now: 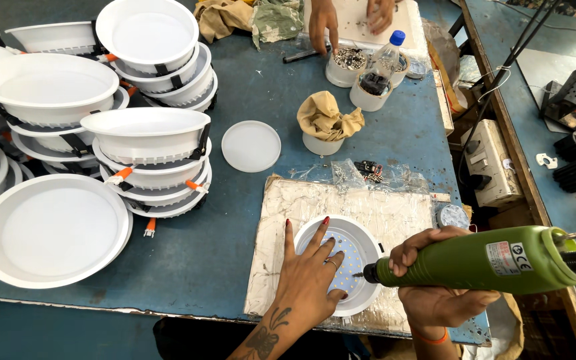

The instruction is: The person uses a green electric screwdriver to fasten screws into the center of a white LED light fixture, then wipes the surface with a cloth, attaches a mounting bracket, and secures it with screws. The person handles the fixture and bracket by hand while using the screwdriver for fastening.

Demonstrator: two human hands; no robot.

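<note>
Your left hand (308, 273) lies flat, fingers spread, hiding part of the round white lamp (341, 263) on the desk (235, 220) mat; its dotted panel shows. Your right hand (428, 257) grips the green screwdriver (475, 261), tip hard to see.

Blue worktop (248, 220), paint worn at the near edge. Stacks of white lamp housings (151, 143) crowd the left, a loose white disc (251, 146) sits mid-table, a scuffed mat (368, 210) lies near right, and white cups (368, 93) stand far right.
</note>
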